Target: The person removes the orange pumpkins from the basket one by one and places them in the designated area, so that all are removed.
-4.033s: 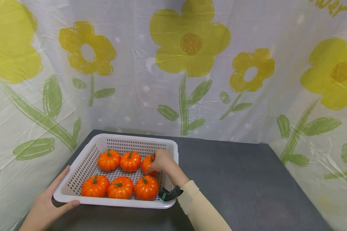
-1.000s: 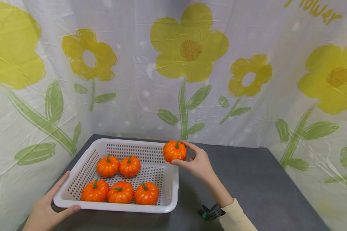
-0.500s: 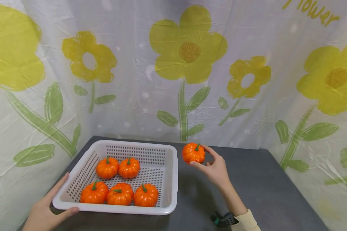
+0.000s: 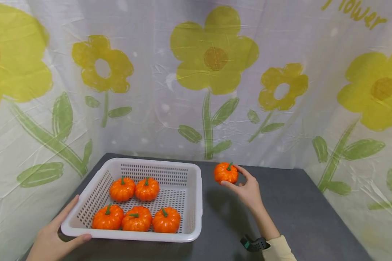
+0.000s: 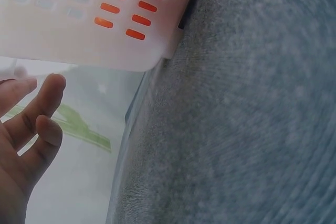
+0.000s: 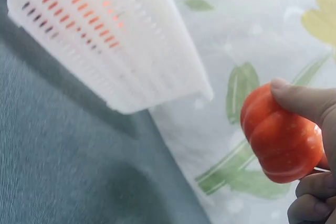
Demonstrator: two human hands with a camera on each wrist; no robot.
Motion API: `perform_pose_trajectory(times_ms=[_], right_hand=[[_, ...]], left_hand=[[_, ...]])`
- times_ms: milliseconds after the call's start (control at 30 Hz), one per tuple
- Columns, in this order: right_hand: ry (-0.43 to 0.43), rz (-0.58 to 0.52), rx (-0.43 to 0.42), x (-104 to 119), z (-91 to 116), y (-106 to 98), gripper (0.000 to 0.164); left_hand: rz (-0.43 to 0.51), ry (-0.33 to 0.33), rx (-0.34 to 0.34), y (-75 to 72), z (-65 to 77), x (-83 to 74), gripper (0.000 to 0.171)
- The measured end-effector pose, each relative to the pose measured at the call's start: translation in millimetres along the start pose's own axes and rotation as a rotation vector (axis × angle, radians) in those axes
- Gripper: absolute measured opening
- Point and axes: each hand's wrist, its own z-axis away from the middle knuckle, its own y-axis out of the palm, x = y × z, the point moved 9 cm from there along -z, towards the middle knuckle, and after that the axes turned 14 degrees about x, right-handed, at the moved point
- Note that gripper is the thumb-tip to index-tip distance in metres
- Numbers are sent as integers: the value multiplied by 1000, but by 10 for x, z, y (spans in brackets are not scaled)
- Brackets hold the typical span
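Note:
My right hand (image 4: 250,191) holds a small orange pumpkin (image 4: 224,173) with a green stem in the air, right of a white perforated basket (image 4: 198,206). In the right wrist view, the thumb presses one side of the ribbed pumpkin (image 6: 283,137) and the fingers lie partly hidden behind it. Two more pumpkins (image 4: 146,189) sit at the back of the basket and three (image 4: 166,220) along its front. My left hand (image 4: 52,235) rests at the basket's front left corner, thumb and index finger stretched along the rim. Its other fingers (image 5: 50,95) hang loosely below the rim in the left wrist view.
A dark grey table (image 4: 290,214) extends to the right of the basket. Behind and on both sides hangs a pale cloth (image 4: 150,108) printed with yellow flowers. A black band (image 4: 255,245) circles my right wrist beside the cream sleeve (image 4: 279,250).
My right hand has lifted one pumpkin from the basket's back right and carried it rightward past the rim, slowing over the last half second. The left hand has stayed at the corner.

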Motion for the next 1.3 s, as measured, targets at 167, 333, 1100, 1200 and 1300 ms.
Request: perform_pose_trajectory(times_ms=[167, 333, 1100, 1200, 1300], right_hand=[[30, 71, -37, -190, -53, -27, 79], [62, 136, -71, -388, -78, -36, 82], [87, 209, -72, -780, -222, 131, 86], [76, 209, -84, -762, -264, 127, 85], [83, 194, -76, -809, -273, 158, 85]], left_hand=[[-23, 21, -43, -24, 19, -39, 121], [-26, 44, -66, -37, 39, -42, 120], [-22, -13, -23, -23, 19, -37, 122], [-22, 10, -48, -29, 23, -50, 122], [-6, 8, -26, 1, 20, -29, 122]])
